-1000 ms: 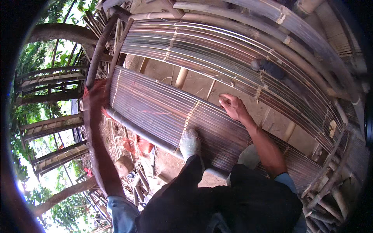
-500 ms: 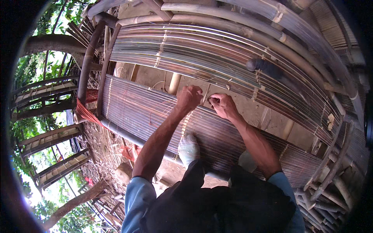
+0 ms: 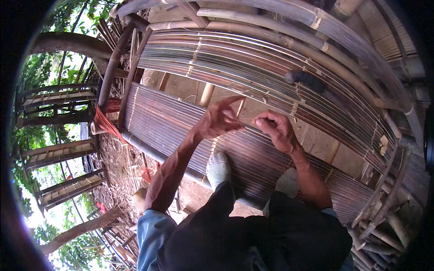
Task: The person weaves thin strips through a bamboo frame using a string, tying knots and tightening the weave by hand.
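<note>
Since half a second ago our left hand (image 3: 220, 119) has eased off the slats and opened, fingers spread wide, forefinger and thumb pointing toward the upper panel; a second ago it was far out at the left end of the mat

Head view: our right hand (image 3: 275, 130) sits just beside the left, fingers curled in narrow, tips pinched together over the binding line; whether a strand is between them we cannot tell, too fine to see. Both hands hover at the upper edge of the lower slat mat (image 3: 181, 131), a dark panel of thin bamboo strips lying across a thick bamboo pole (image 3: 153, 151). Above it, past a gap showing bare ground, a second, paler slat panel (image 3: 253, 67) curves along heavy bamboo frame poles (image 3: 289, 22). Our two feet in pale socks (image 3: 218, 168) rest on the lower mat, near its lower edge. A red cord bundle (image 3: 105, 124) hangs at the mat's left end. Stacked bamboo frames (image 3: 58, 153) stand among trees at far left
</note>
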Demonstrator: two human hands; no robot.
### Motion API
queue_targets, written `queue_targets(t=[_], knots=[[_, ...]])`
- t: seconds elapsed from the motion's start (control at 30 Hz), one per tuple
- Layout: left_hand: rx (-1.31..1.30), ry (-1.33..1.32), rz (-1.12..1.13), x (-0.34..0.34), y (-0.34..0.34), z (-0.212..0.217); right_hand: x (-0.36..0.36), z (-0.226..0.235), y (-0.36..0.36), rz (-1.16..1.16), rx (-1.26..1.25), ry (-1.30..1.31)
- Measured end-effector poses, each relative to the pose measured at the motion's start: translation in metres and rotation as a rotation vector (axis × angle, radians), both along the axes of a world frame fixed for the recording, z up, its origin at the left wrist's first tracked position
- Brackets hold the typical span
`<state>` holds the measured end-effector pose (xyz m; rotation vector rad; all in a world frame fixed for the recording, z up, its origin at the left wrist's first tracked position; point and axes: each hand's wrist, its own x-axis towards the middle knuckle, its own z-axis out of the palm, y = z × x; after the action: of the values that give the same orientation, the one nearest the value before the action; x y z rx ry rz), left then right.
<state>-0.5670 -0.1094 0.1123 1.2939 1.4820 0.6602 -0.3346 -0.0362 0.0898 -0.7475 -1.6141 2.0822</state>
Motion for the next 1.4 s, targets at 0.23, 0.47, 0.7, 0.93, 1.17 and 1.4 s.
queue_targets(t=[0.23,0.47,0.7,0.93,1.17,1.4], knots=[[0.415,1.003,0.168,-0.077,-0.073,0.061,0.005,-0.002,0.015,-0.063,0.25,-0.283],[0.334,1.521,0.492,-0.173,-0.236,0.154,-0.008,-0.013,0.034,-0.215,0.313,-0.142],[-0.118,1.575,0.912,-0.214,-0.492,0.226,-0.029,-0.012,0.035,-0.043,0.399,-0.182],[-0.527,0.819,1.273,-0.111,-0.546,0.117,-0.035,-0.025,0.033,0.098,0.801,-0.12],[-0.609,0.754,1.14,-0.083,-0.506,0.089,0.022,-0.036,0.035,0.1,0.55,-0.339],[-0.008,0.862,0.74,-0.135,-0.412,0.022,0.063,-0.048,-0.035,-0.002,0.528,-0.369]])
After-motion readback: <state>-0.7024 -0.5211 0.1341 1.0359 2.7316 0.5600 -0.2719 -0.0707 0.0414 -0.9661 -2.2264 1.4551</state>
